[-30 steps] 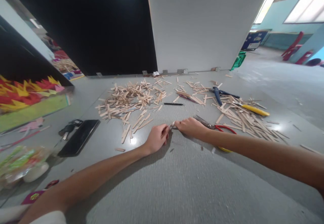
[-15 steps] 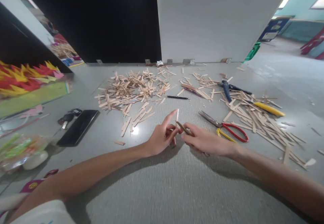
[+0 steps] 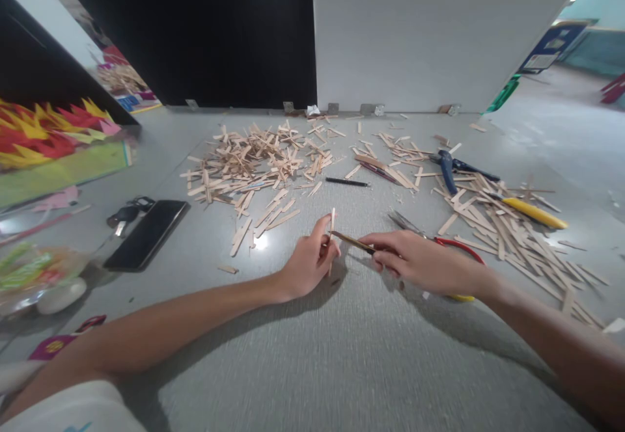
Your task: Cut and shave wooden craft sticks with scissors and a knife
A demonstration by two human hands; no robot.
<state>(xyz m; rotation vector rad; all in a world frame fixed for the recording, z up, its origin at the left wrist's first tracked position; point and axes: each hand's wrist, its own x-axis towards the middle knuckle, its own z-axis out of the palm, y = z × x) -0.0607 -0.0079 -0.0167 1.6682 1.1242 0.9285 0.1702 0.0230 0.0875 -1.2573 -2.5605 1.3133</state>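
Observation:
My left hand (image 3: 308, 259) is closed around a narrow wooden craft stick (image 3: 333, 218), which stands nearly upright between the fingers. In my right hand (image 3: 415, 257) is a slim knife (image 3: 352, 241) with a brownish blade pointing left. The blade's tip is at the stick, just above my left fingertips; whether it touches is too small to tell. Behind my right hand lie scissors (image 3: 459, 244) with red and yellow handles, partly covered by the hand. Beyond both hands, a black pen (image 3: 347, 182) rests on the grey surface (image 3: 303, 367).
Cut sticks form a pile (image 3: 258, 159) at the back left and another (image 3: 517, 237) at the right. Blue-handled pliers (image 3: 447, 170) and a yellow cutter (image 3: 534, 213) lie there. On the left are a phone (image 3: 147, 235), keys (image 3: 127, 213) and a plastic bag (image 3: 36, 269). Panels (image 3: 439, 35) rise behind.
My right hand has drawn back to the right, exposing more of the knife. My left hand still holds the stick upright. The view has shifted slightly.

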